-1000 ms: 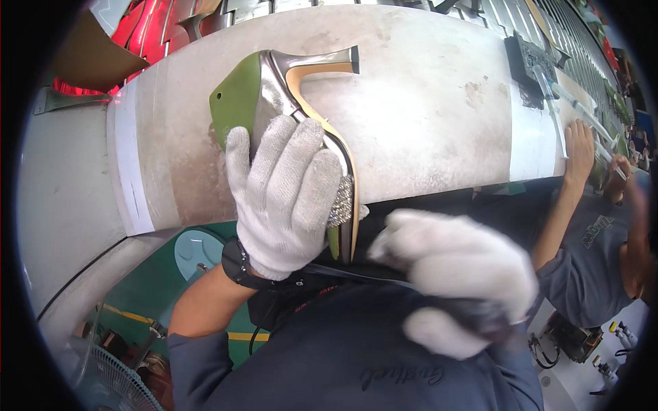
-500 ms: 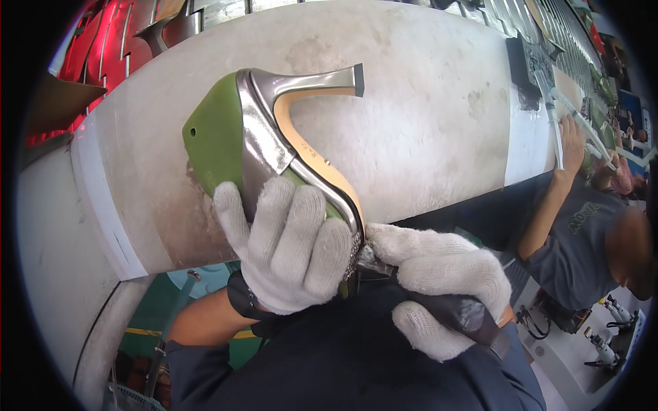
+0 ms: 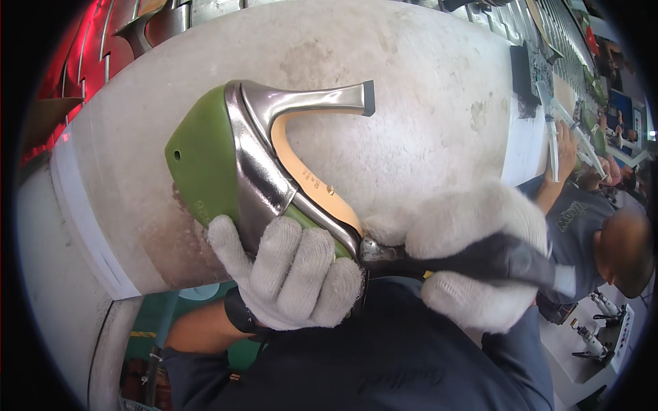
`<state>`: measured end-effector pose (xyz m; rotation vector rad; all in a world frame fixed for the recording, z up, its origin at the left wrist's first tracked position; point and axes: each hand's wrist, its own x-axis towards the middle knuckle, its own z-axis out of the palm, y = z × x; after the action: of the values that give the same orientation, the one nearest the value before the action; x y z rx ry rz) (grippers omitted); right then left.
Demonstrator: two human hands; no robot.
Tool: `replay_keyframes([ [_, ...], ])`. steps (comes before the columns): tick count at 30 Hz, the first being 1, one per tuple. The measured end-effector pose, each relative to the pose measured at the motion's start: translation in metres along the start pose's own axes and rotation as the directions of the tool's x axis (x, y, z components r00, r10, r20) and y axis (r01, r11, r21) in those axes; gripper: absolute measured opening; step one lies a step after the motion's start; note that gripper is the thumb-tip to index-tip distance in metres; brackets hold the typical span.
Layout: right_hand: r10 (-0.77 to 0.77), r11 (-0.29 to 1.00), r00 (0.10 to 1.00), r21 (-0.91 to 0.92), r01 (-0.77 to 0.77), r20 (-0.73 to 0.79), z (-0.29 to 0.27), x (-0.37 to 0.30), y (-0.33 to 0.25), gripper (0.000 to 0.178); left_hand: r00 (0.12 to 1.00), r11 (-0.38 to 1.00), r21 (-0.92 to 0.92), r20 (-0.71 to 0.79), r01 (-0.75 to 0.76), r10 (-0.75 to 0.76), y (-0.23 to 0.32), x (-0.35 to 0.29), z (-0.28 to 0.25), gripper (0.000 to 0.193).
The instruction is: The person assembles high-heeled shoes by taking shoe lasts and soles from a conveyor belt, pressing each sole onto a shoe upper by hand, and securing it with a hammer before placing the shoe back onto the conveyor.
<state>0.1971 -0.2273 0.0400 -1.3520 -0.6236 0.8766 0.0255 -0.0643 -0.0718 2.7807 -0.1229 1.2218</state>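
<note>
My left hand, in a white knit glove, wraps round the toe part of a metallic grey high-heeled shoe. The shoe lies on its side with its tan sole facing right and its heel up, fitted over a green shoe last. My right hand, also gloved and partly blurred, is closed round a dark-handled tool with a metal end. That metal end meets the shoe's sole edge near the toe; its exact shape is hard to make out. The toe itself is mostly hidden by my left fingers.
Beneath the shoe is a pale, stained worktable. Metal slats run along its far side. A black block and syringe-like tubes are at the right. A co-worker in a dark shirt sits beyond.
The shoe has shifted slightly down, and my left hand with it. My right hand has moved up and right, swinging the tool's handle from a downward slant to nearly level.
</note>
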Motion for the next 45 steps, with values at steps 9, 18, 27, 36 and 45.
replay_keyframes([
  [9,0.313,0.854,0.943,-0.466,-0.229,0.11,-0.01,0.062,-0.017,0.037,0.969,0.953,-0.171,0.067,0.248,-0.24,0.011,0.014,-0.004,0.055],
  [18,-0.22,0.917,0.97,-0.362,0.169,-0.105,0.018,0.055,-0.011,0.039,0.97,0.958,-0.229,0.208,0.171,-0.124,-0.023,0.028,-0.029,0.072],
  [27,-0.062,0.952,0.954,-0.305,-0.032,-0.294,0.024,0.062,-0.005,0.045,0.828,0.87,-0.306,0.531,0.387,-0.181,-0.088,0.063,-0.041,0.153],
  [36,-0.029,0.939,0.993,-0.345,-0.012,-0.114,-0.006,0.099,-0.009,0.039,0.836,0.867,-0.344,0.531,0.361,-0.138,-0.092,0.064,-0.033,0.155],
  [45,0.086,0.958,0.988,-0.261,-0.117,-0.127,0.013,0.078,-0.035,0.036,0.851,0.859,-0.349,0.497,0.374,-0.169,-0.09,0.059,-0.034,0.147],
])
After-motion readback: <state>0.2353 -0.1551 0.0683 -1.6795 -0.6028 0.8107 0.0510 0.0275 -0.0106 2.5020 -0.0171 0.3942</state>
